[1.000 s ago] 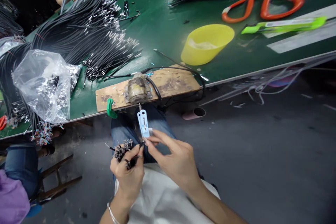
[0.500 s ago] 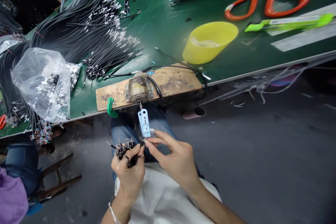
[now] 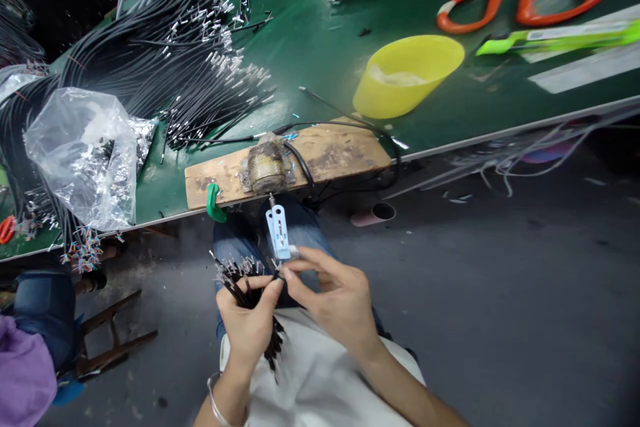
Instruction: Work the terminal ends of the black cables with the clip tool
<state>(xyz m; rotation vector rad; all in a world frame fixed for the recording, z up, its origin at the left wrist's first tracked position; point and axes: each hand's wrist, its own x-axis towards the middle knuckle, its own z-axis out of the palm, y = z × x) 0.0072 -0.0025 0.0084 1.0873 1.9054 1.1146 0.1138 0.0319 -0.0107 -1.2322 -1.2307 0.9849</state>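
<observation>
My left hand [image 3: 247, 320] is closed around a bundle of thin black cables [image 3: 274, 347] with bare silvery ends. Its thumb and forefinger pinch one cable, whose end points up at a light blue clothes peg [image 3: 279, 232]. The peg sits on the shaft of a small motor [image 3: 267, 165]. With thumb and forefinger pressed together at that cable's tip, my right hand [image 3: 335, 293] is just under the peg's lower end. The exact grip on the fine tip is too small to make out fully.
The motor is on a wooden board [image 3: 340, 150], held at the table edge by a green clamp [image 3: 215, 203]. Black cables [image 3: 210, 93] and a plastic bag [image 3: 83, 153] lie left. A yellow cup [image 3: 407, 80], orange-handled scissors [image 3: 535, 0] and a green cutter [image 3: 555, 40] lie right.
My left hand has opened out around the bundle, and the cables now fan up and hang below it. My right hand stays by the peg. The view has shifted slightly.
</observation>
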